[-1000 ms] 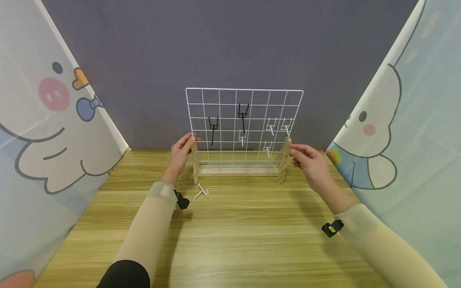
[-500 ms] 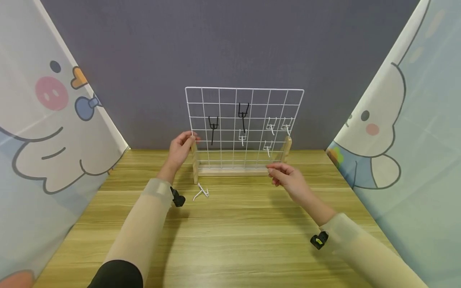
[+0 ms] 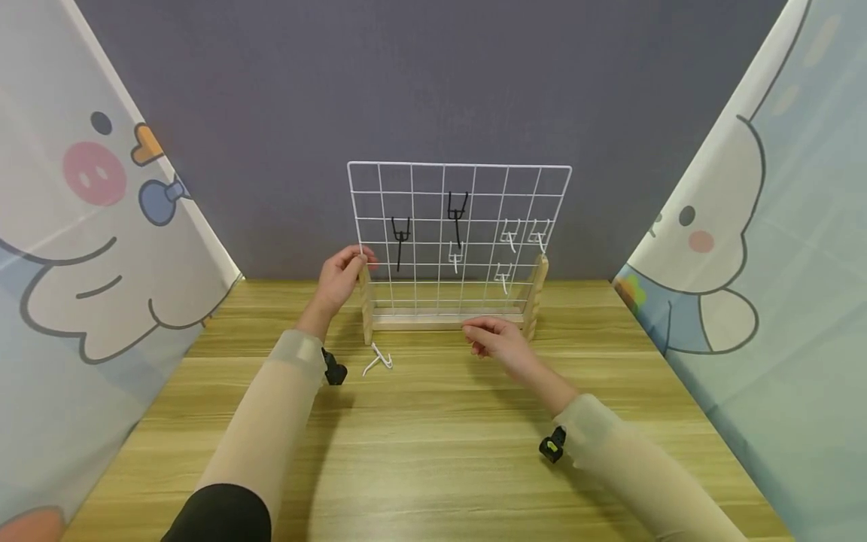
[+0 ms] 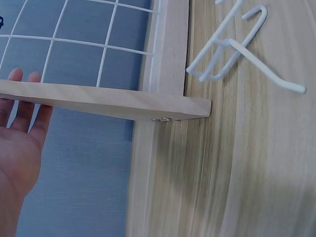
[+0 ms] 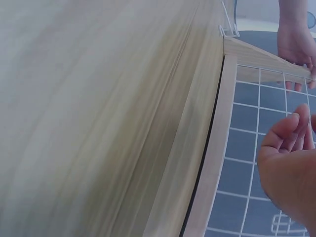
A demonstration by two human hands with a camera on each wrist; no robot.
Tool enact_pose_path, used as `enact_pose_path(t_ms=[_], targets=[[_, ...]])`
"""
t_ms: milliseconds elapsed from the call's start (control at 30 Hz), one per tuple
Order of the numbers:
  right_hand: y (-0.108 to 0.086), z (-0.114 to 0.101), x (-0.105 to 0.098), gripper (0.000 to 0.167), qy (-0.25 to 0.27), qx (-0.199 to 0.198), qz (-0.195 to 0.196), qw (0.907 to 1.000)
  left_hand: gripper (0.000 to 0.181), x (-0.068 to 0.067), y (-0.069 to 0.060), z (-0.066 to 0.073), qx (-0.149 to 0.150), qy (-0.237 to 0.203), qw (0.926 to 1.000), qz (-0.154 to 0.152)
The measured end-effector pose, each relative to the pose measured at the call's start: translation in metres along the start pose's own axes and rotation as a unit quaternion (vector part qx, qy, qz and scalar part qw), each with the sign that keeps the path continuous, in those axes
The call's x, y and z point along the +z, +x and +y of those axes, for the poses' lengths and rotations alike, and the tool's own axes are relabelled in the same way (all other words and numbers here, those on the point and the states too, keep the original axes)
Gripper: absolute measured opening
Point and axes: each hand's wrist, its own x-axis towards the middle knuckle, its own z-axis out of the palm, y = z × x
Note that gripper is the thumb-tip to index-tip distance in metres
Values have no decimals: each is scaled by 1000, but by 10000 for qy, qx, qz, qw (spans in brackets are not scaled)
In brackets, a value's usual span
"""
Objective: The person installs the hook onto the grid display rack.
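A white wire grid rack (image 3: 420,326) with wooden side posts and a wooden base bar stands at the back of the table. My left hand (image 3: 339,277) grips its left post (image 4: 113,101), thumb in front and fingers behind. Two black hooks (image 3: 457,214) and several white hooks (image 3: 509,237) hang on the grid. Low in front of the rack, my right hand (image 3: 500,342) hovers with loosely bent fingers and nothing visible in them. A loose white hook (image 4: 261,64) lies on the table by the foot of the left post.
The wood-grain table (image 3: 433,436) runs back to a dark grey wall panel (image 3: 460,83). Cartoon-printed cloths (image 3: 47,181) hang along both sides.
My right hand has left the rack's right post and moved left along the front of the base bar. The left hand keeps its grip; the loose hook lies where it was.
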Motion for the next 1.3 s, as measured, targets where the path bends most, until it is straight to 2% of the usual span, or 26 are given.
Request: enact_pose_path(t_ms=[200, 433, 600, 867, 1000, 1300], targets=[[19, 2, 20, 28, -288, 91, -397, 9988, 37, -1, -2, 4, -25, -136, 9999, -24], [36, 8, 41, 38, -548, 90, -1143, 9919, 35, 2, -2, 2, -19, -90, 10000, -18], [47, 14, 53, 40, -735, 152, -1451, 9866, 36, 3, -2, 0, -1, -109, 9999, -7], [60, 12, 72, 40, -849, 130, -1609, 9832, 36, 4, -1, 0, 60, -204, 9998, 56], [65, 10, 79, 40, -748, 177, -1684, 9827, 37, 4, -2, 1, 33, -159, 9999, 49], [75, 14, 86, 37, -627, 341, -1565, 9851, 38, 4, -1, -1, 60, -147, 9998, 85]])
